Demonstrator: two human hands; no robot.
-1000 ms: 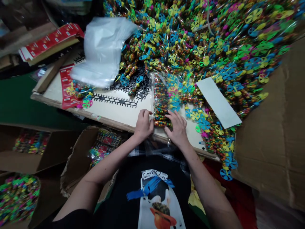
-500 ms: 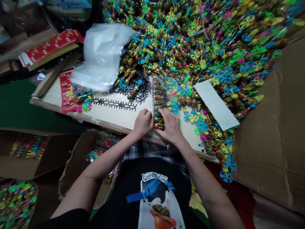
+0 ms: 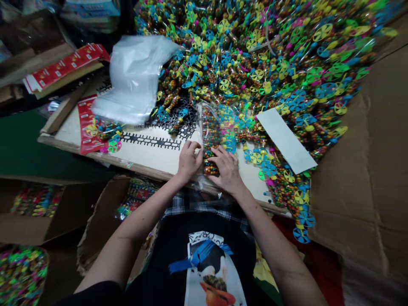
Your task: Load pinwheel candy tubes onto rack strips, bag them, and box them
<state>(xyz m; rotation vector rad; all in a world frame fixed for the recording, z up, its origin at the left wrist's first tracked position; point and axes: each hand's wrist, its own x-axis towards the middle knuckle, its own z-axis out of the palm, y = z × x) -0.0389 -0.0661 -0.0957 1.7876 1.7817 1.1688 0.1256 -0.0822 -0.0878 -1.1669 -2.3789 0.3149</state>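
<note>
A clear plastic bag [image 3: 206,111] lies lengthwise on the table in front of me, packed with tubes of coloured candy balls [image 3: 210,131]; bright toy fans [image 3: 228,127] show along its right side. At the bag's lower left edge, my left hand [image 3: 188,162] is closed, thumb and fingertips pinching the film. My right hand [image 3: 227,171] rests on the lower right of the pack with fingers spread and thumb near the bottom end. Loose film hangs over the table edge below my hands.
Fan-topped candy tubes [image 3: 255,55] are heaped across the back and right. A white card strip [image 3: 285,140] lies on them. Left are clear bags [image 3: 130,80], red printed cards [image 3: 87,123] and black plastic strips [image 3: 149,140]. Cardboard boxes [image 3: 105,212] stand below; a cardboard wall [image 3: 347,182] rises right.
My left hand has shifted slightly up along the bag's edge, its fingers less tightly curled. My right fingers have spread a little on the pack. The whole view has drifted slightly.
</note>
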